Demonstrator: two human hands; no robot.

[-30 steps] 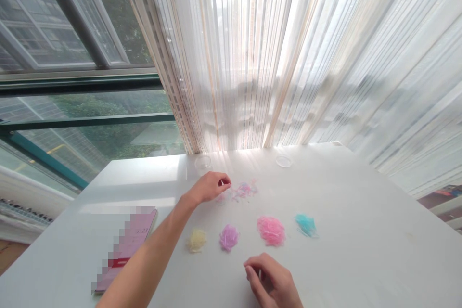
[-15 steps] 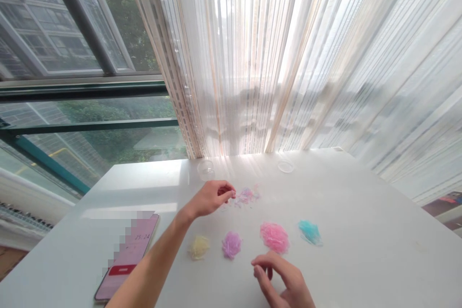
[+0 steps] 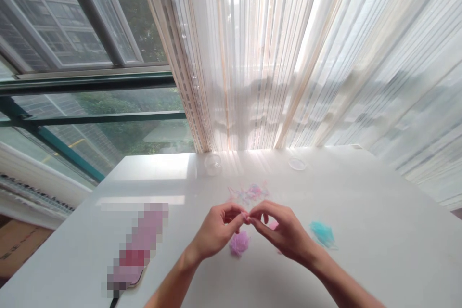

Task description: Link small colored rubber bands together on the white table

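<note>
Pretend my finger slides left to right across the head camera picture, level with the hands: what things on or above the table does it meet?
The mostly blurred-out phone → the left hand → the right hand → the turquoise pile.

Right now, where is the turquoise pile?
In the head view, the turquoise pile lies on the white table, to the right of the right hand.

Pink pile [image 3: 273, 225] mostly hidden behind right hand [image 3: 288, 231]. Phone [image 3: 140, 245] blurred into blocks. Anything between fingertips [image 3: 244, 215] too small to tell.
</note>
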